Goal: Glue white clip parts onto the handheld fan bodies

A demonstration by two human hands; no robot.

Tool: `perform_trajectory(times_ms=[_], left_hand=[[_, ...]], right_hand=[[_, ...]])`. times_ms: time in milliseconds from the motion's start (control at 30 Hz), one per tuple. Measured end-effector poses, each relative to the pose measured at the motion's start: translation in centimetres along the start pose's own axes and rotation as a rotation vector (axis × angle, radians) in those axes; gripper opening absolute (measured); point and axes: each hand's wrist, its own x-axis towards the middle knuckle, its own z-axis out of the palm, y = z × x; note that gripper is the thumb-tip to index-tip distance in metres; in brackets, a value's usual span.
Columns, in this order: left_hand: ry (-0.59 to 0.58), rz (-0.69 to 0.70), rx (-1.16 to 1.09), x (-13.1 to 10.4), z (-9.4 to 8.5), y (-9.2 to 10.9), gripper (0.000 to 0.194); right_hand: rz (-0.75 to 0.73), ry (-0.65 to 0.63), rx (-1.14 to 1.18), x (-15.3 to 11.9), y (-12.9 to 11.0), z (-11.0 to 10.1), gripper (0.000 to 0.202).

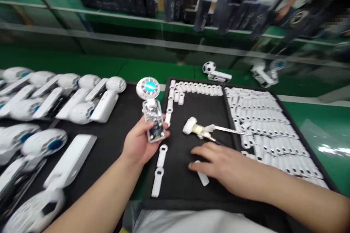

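My left hand (142,138) grips a small handheld fan (155,123) upright, fingers wrapped round its body. The fan's round white head has a bright blue centre, and circuit parts show in its body. Low over the black tray (210,107), my right hand (221,164) has its fingers stretched apart. Under its thumb lies a small white plastic piece (202,176); whether they touch, I cannot tell. Just beyond the right hand lie a white lump (189,125) with a yellowish part and a thin white stick (228,130).
Rows of small white pieces (262,116) fill the tray's right section. White fans (82,96) crowd the black surface on the left. Two more fans, one with a football pattern (209,67), lie behind the tray. Dark boxes (172,3) stand on a far shelf; a person is at upper right.
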Motion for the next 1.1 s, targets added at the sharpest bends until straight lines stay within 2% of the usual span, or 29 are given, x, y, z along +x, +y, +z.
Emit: perform_trajectory(times_ms=[100, 267, 333, 433, 500, 633, 700, 833, 900, 933, 1000, 1033, 1067, 1100], left_hand=[[-0.026, 0.002, 0.093, -0.5, 0.2, 0.0, 0.036], [-0.051, -0.006, 0.277, -1.6, 0.9, -0.7, 0.040], [-0.061, -0.059, 0.342, -2.4, 1.3, -1.2, 0.050], [-0.099, -0.155, 0.398, -3.5, 1.8, -2.2, 0.073], [-0.159, -0.193, 0.438, -3.9, 2.0, -2.8, 0.084], [-0.250, -0.218, 0.555, -3.8, 1.7, -3.9, 0.109], [-0.276, -0.235, 0.579, -3.4, 1.4, -4.2, 0.116], [-0.314, -0.275, 0.533, -3.1, 1.1, -4.3, 0.108], [-0.298, -0.285, 0.505, -3.1, 1.1, -4.1, 0.102], [-0.281, -0.274, 0.488, -3.2, 1.2, -3.9, 0.099], [-0.231, -0.230, 0.447, -3.2, 1.5, -3.2, 0.088], [-0.206, -0.202, 0.428, -3.2, 1.6, -2.9, 0.081], [-0.190, -0.171, 0.412, -3.1, 1.7, -2.5, 0.072], [-0.179, -0.143, 0.400, -3.1, 1.8, -2.2, 0.064]], right_hand=[[-0.048, -0.027, 0.007, 0.1, 0.5, 0.1, 0.056], [-0.057, 0.066, -0.078, 0.5, 1.1, 0.4, 0.015], [-0.038, 0.211, -0.050, 0.8, 0.8, -0.2, 0.017], [-0.032, 0.503, -0.049, 1.6, 0.3, -1.6, 0.023], [-0.068, 0.571, -0.127, 2.3, 0.3, -2.5, 0.023], [-0.105, 0.470, -0.280, 3.1, 0.6, -3.0, 0.024], [-0.099, 0.437, -0.306, 3.3, 0.5, -2.8, 0.023], [-0.159, 0.432, -0.307, 3.8, 0.2, -2.4, 0.022], [-0.206, 0.443, -0.246, 4.0, 1.2, -2.8, 0.023], [-0.183, 0.445, -0.194, 4.1, 2.4, -3.3, 0.022], [0.001, 0.458, -0.097, 3.8, 6.1, -5.0, 0.026], [0.251, 0.480, -0.068, 3.6, 8.5, -6.2, 0.025], [0.432, 0.533, -0.088, 3.2, 11.2, -7.4, 0.025], [0.544, 0.564, -0.104, 2.7, 13.9, -8.7, 0.027]])
